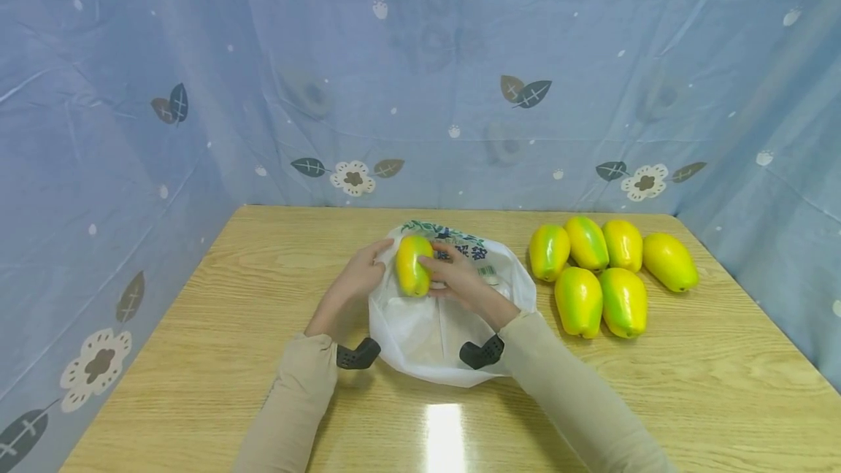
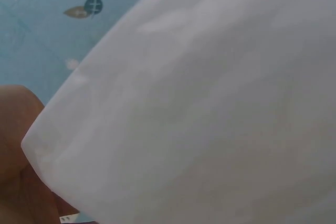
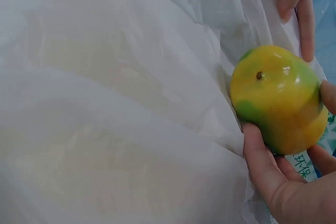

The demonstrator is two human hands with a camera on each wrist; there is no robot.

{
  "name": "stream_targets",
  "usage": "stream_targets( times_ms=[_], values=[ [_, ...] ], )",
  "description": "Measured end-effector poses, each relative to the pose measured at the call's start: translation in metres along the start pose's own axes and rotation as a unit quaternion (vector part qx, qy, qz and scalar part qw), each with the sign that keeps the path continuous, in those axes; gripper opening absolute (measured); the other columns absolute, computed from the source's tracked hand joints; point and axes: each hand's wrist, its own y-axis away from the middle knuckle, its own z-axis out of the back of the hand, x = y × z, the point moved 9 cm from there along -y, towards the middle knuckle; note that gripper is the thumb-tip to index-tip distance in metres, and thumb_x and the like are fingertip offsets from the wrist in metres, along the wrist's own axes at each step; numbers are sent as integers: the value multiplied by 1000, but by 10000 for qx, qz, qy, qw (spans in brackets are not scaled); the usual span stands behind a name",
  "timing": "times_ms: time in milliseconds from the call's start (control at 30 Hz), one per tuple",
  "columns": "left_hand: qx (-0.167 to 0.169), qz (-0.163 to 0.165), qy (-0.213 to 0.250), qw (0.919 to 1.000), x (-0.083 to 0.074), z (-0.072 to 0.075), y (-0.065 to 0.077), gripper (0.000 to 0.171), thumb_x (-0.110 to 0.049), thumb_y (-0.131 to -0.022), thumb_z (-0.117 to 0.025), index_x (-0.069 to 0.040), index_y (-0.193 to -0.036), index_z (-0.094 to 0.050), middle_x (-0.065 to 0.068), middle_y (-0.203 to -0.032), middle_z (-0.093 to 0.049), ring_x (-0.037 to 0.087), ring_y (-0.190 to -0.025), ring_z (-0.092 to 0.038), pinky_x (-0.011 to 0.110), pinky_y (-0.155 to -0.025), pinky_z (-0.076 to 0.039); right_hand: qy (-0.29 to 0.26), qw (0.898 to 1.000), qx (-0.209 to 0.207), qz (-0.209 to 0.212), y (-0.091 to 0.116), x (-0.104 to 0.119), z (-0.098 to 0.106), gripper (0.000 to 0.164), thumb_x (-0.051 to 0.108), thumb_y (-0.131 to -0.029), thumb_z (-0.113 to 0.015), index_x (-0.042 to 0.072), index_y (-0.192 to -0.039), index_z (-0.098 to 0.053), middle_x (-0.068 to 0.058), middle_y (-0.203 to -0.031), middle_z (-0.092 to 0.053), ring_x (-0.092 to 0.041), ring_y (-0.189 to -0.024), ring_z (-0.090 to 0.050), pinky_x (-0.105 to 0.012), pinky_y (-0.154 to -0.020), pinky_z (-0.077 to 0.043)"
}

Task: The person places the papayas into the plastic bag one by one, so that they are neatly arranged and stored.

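My right hand [image 1: 456,274] grips a yellow-green mango [image 1: 412,266], thumb and fingers around its side, over the left part of a white plastic bag [image 1: 420,327]. In the right wrist view the stem end of the mango [image 3: 278,98] faces the camera. My left hand [image 1: 358,272] holds the bag's left rim, its fingers close beside the mango. The bag lies spread with its mouth open, printed lettering on its far inner side. In the left wrist view the bag's white sheet [image 2: 184,108] hides most of the left hand [image 2: 21,156].
Several more mangoes [image 1: 578,301] sit in a group on the wooden table [image 1: 263,298], right of the bag. One mango [image 1: 670,261] lies tilted at the group's right end. A blue patterned curtain [image 1: 420,79] stands behind the table and along both sides.
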Motion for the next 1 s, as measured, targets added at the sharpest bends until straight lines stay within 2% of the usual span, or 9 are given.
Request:
stream_targets(
  times_ms=[367, 567, 1000],
  values=[
    [16, -2, 46, 10000, 1, 0, -1, 54, 0, -91, -37, -1, -145, -35, 19, -150, -31, 36, -138, -24, 49, -111, -22, -16, 10000, -14, -74, 1, 1, 0, 58, 25, -95, -59, 13, -146, -34, -20, -132, -48, -34, -112, -57, -41, -81, -55],
    [27, -137, 105, 9998, 0, 0, -1, 55, 3, -90, -36, 1, -145, -35, 21, -150, -30, 37, -138, -23, 49, -112, -21, -188, 9997, -4, -133, 4, 3, 3, 58, 26, -96, -56, 10, -146, -32, -22, -138, -42, -38, -118, -52, -44, -85, -53],
    [62, -104, 118, 9999, 1, -2, -1, 54, 2, -92, -36, 1, -145, -35, 20, -150, -30, 36, -138, -23, 49, -112, -21, 244, 9992, 51, -307, 14, 12, 22, 53, 30, -99, -51, 11, -145, -34, -18, -143, -38, -38, -125, -44, -43, -86, -53]
  ],
)
